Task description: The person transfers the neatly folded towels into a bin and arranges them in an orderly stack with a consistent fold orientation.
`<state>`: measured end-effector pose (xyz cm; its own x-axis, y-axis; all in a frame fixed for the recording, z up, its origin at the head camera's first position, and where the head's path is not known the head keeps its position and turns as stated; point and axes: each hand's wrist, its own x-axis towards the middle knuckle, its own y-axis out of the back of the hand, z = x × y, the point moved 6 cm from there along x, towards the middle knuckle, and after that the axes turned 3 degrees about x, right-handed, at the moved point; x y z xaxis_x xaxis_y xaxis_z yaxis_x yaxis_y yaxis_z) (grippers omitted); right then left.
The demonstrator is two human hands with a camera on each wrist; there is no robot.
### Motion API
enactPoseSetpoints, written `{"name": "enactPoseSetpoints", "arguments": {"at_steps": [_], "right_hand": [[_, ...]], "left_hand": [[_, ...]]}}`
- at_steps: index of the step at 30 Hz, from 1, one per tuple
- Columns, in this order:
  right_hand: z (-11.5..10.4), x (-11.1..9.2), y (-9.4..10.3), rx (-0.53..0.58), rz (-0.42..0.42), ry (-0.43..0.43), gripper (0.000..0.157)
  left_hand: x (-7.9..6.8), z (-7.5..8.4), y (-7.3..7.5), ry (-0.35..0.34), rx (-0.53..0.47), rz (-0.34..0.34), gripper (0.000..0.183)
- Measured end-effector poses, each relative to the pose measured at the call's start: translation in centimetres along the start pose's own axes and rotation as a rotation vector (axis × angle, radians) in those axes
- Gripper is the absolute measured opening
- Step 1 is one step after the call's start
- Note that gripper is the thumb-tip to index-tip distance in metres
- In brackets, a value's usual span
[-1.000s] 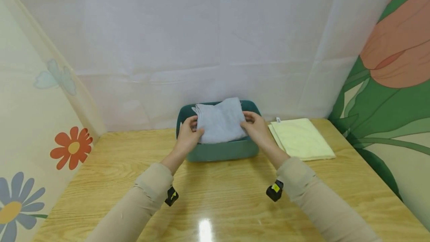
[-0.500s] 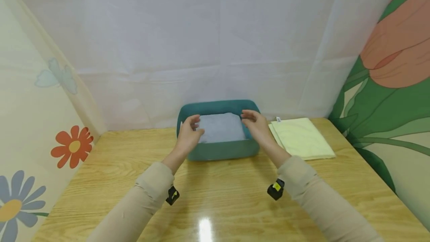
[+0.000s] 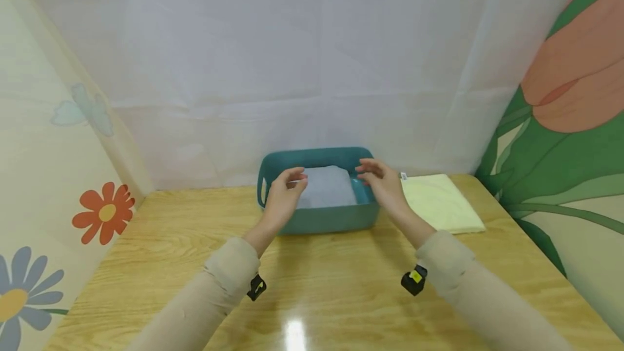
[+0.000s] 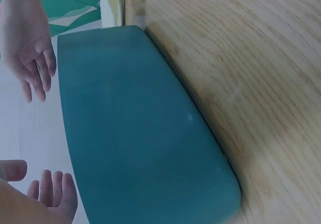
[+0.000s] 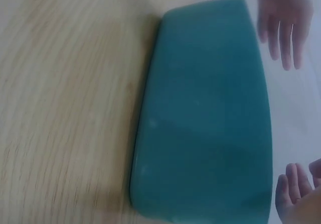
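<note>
A teal plastic basket (image 3: 326, 220) stands on the wooden table against the white backdrop. Inside it lies a folded greyish-blue cloth (image 3: 327, 186). My left hand (image 3: 285, 194) hovers over the basket's left part, its fingers loosely bent and holding nothing. Over the right part is my right hand (image 3: 385, 186), likewise holding nothing, with its fingers apart from the cloth. In the left wrist view the basket's outer wall (image 4: 135, 128) fills the middle, with both hands beyond its rim. The right wrist view shows the same wall (image 5: 205, 118), and relaxed fingers past the edge.
A folded pale yellow towel (image 3: 441, 205) with a small white tag lies on the table to the right of the basket. The white backdrop (image 3: 234, 69) rises directly behind. Painted panels with flowers stand at the left and right sides.
Both hands let go of the greyish-blue cloth, which dropped down into the basket. Since then the two hands have shifted slightly to the right, still over the basket.
</note>
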<state>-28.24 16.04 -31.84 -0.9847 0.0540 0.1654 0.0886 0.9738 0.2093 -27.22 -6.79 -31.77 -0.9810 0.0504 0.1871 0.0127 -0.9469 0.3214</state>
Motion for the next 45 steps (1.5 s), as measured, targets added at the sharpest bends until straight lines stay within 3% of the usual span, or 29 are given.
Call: {"name": "enactPoseSetpoints", "arguments": {"at_steps": [9,16,26,36,45], "right_hand": [[0.7,0.0,2.2,0.043,0.087,0.046,0.033],[0.7,-0.3,4.2,0.039,0.116,0.061,0.034],[2.3,-1.1,8.6,-0.096,0.163,0.099,0.035],[4.7,-2.2,13.3,-0.211,0.192,0.088,0.037],[7.0,-3.8,16.5,-0.235,0.21,0.054,0.034]], "left_hand": [[-0.5,0.5,-2.4,-0.043,-0.005,-0.071,0.031],[-1.3,1.3,-4.2,-0.043,-0.044,-0.074,0.027],[-2.9,3.8,-7.4,-0.116,-0.071,-0.211,0.024],[-4.0,4.4,-12.6,-0.074,-0.078,-0.419,0.024],[-4.9,3.3,-17.4,0.016,-0.067,-0.504,0.02]]}}
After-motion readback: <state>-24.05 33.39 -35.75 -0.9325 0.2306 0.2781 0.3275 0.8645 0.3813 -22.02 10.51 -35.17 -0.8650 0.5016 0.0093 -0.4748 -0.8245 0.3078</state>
